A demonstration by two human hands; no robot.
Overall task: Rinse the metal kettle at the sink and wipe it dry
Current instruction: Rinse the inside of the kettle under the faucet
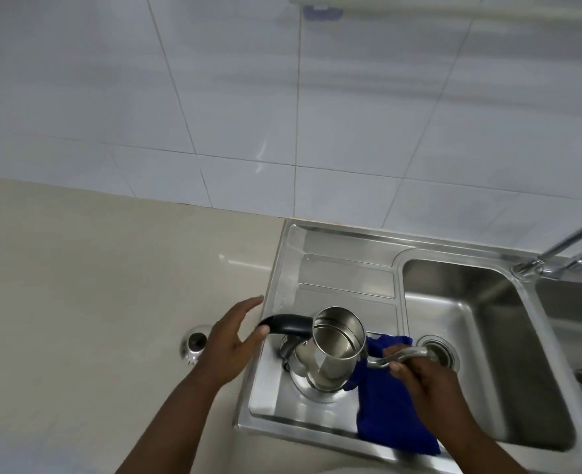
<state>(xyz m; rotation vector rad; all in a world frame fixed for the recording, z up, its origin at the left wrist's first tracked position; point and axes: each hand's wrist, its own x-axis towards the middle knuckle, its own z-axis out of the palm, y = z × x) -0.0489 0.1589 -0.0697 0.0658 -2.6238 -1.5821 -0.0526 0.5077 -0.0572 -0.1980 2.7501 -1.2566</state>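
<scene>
The metal kettle [330, 350] stands lidless on the sink's drainboard [347, 271], its open mouth facing up and its black handle [287, 325] pointing left. My right hand [419, 374] is closed around the kettle's curved metal spout [402, 355] on its right side. My left hand [229, 340] hovers with fingers spread just left of the handle, thumb close to its tip, holding nothing. A blue cloth [388, 412] lies on the drainboard under the spout and my right hand, reaching to the sink's front edge.
The kettle's lid [196, 343], metal with a black knob, lies on the beige counter [94, 285] left of my left hand. Right of the drainboard are a sink basin [481, 323] with its drain [443, 352], a second basin, and a tap [556, 254] above.
</scene>
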